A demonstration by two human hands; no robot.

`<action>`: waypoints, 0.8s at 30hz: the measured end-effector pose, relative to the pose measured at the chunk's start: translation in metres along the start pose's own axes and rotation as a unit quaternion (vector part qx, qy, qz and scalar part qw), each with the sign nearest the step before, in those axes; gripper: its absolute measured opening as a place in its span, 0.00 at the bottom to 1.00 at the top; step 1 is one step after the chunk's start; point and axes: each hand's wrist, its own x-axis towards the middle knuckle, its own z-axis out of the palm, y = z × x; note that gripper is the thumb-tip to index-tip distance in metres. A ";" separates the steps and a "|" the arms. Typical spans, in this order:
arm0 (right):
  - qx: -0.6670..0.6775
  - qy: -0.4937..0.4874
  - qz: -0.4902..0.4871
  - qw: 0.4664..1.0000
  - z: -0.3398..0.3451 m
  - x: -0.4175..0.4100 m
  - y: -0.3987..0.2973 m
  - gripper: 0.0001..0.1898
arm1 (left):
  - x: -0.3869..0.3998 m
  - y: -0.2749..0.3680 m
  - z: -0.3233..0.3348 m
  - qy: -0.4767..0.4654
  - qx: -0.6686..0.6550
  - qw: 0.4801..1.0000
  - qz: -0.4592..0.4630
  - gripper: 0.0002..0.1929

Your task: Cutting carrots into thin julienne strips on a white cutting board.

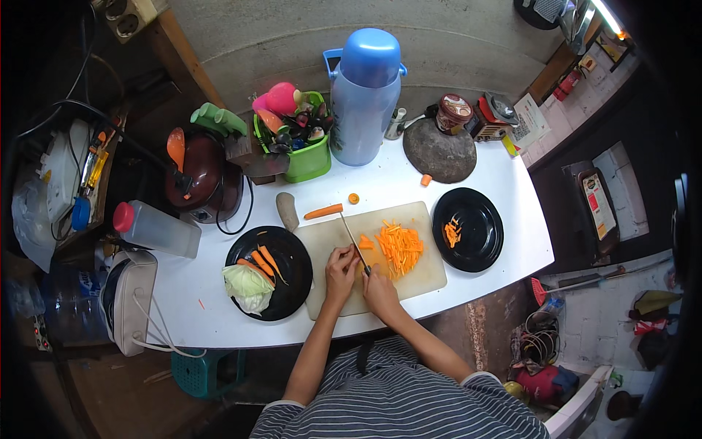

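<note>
My right hand (380, 292) grips the dark handle of a kitchen knife (352, 236), its blade angled away to the upper left over a pale cutting board (433, 270). Just left of the blade, the fingertips of my left hand (340, 275) are bunched on a carrot piece, mostly hidden by them. Cut carrot slices (366, 242) lie right of the blade. Beside them is a heap of carrot strips (401, 249). Beyond the blade's tip, a longer carrot length (323, 212) lies at the board's far edge, near a carrot end (354, 198).
On the left, a black plate (298, 288) bears cabbage (249, 288) and carrots (263, 262). A second black plate (483, 236) at right holds carrot bits (452, 233). Behind stand a blue flask (364, 104), a green utensil basket (310, 162), a stone mortar (441, 156) and a rice cooker (203, 170).
</note>
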 end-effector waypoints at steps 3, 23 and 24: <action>-0.002 0.007 0.001 1.000 0.007 0.005 0.000 0.15 | 0.001 -0.001 -0.001 -0.004 -0.008 1.000 0.002 0.17; -0.039 0.037 -0.040 0.998 0.009 0.012 0.016 0.17 | -0.007 0.005 0.001 -0.022 0.039 0.998 0.034 0.19; -0.040 0.049 -0.055 0.996 0.009 0.017 0.013 0.17 | -0.006 0.002 0.001 -0.015 0.075 0.994 0.075 0.19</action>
